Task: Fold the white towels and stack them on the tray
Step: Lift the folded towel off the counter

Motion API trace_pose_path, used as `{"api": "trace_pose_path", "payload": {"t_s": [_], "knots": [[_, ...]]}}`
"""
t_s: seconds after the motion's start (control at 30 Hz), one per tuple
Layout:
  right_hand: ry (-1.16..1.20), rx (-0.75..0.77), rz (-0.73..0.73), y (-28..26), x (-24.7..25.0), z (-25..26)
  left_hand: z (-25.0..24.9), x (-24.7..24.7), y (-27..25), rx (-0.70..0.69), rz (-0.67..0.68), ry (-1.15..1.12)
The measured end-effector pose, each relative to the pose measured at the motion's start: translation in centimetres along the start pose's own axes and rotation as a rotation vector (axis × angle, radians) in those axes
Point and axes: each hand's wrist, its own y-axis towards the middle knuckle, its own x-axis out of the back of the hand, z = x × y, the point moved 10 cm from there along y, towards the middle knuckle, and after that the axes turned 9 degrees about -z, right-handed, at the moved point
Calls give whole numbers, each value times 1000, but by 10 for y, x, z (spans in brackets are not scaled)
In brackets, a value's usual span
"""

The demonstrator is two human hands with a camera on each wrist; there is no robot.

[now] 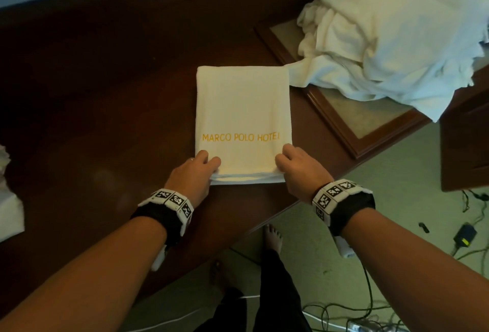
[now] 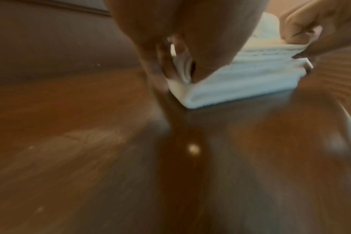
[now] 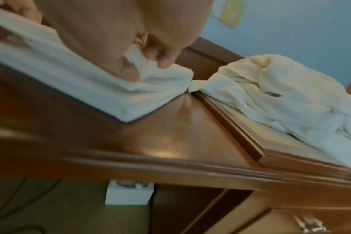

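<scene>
White folded towel [image 1: 242, 109], lengthwise away, lettering crosswise.

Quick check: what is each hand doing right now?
Left hand: grips the folded towel at its near left corner.
Right hand: grips its near right corner.

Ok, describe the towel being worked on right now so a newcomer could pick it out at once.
Start at the dark wooden table and find the framed tray on its right side, heaped with crumpled white towels. Just left of that tray lies the folded towel, its near corners held by the left hand and right hand. It alone is a flat rectangle with gold "MARCO POLO HOTEL" lettering.
</scene>
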Motion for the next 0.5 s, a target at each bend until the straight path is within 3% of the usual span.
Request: {"api": "trace_pose_path", "payload": {"t_s": [0.07, 0.13, 0.2, 0.27, 0.4, 0.5], "knots": [[-116, 45, -5, -7, -1, 7, -2, -1, -5, 28, -14, 34], [-165, 0, 127, -18, -15, 3, -7, -6, -10, 19, 25, 107], [-108, -65, 229, -25, -23, -6, -8, -7, -10, 21, 79, 86], [92, -166, 158, -21, -12, -17, -3, -4, -6, 50, 114, -13], [329, -564, -45, -15, 5, -69, 33, 11, 7, 344, 38, -138], [307, -757, 60, -14, -13, -86, 56, 13, 13, 569, 24, -128]]}}
